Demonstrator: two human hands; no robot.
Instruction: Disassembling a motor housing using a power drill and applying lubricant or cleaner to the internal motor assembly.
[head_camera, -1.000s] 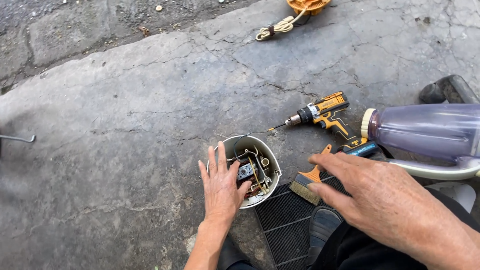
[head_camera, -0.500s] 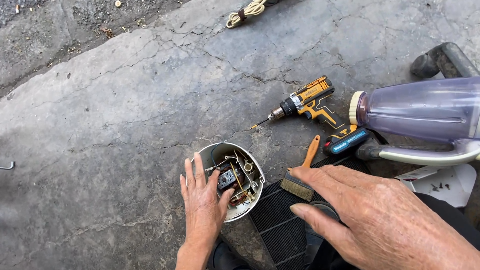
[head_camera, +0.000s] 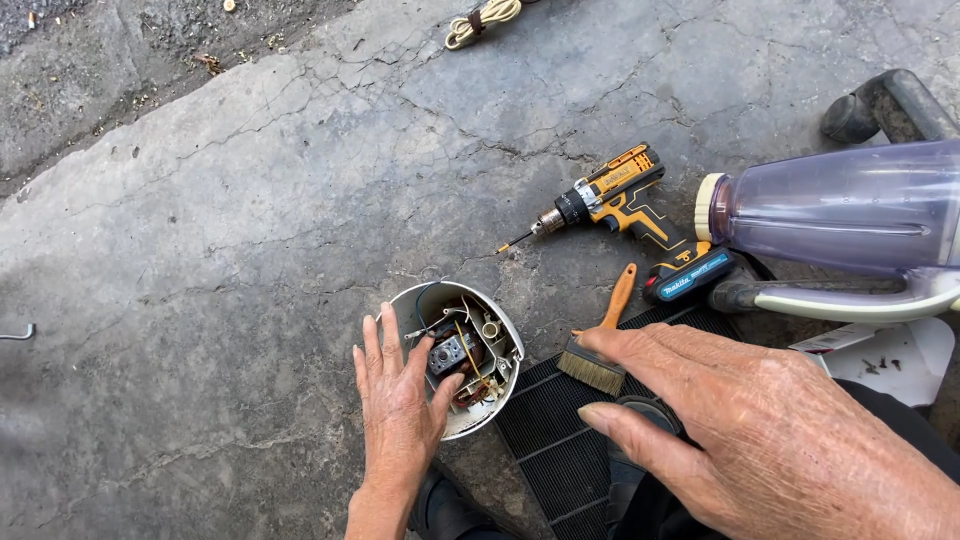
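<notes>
Motor housing (head_camera: 455, 355), white round shell w/ exposed wiring, lies center-bottom of frame on concrete. Left hand (head_camera: 400, 410) rests flat on it, fingers spread, gripping nothing. Right hand (head_camera: 760, 430) hovers lower right over brush (head_camera: 600, 345), fingers loosely open, empty. Housing looks light, rigid; wires fragile, so hold by rim.

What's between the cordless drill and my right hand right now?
In the head view, a small paintbrush with an orange handle lies between the cordless drill and the right hand, bristles at the fingertips.

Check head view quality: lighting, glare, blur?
Head view: even, soft daylight, only faint shadows beside the drill; mild sheen on the translucent purple canister, no harsh glare; ground and left hand sharp; right hand close to the lens, looming large and slightly soft.
</notes>
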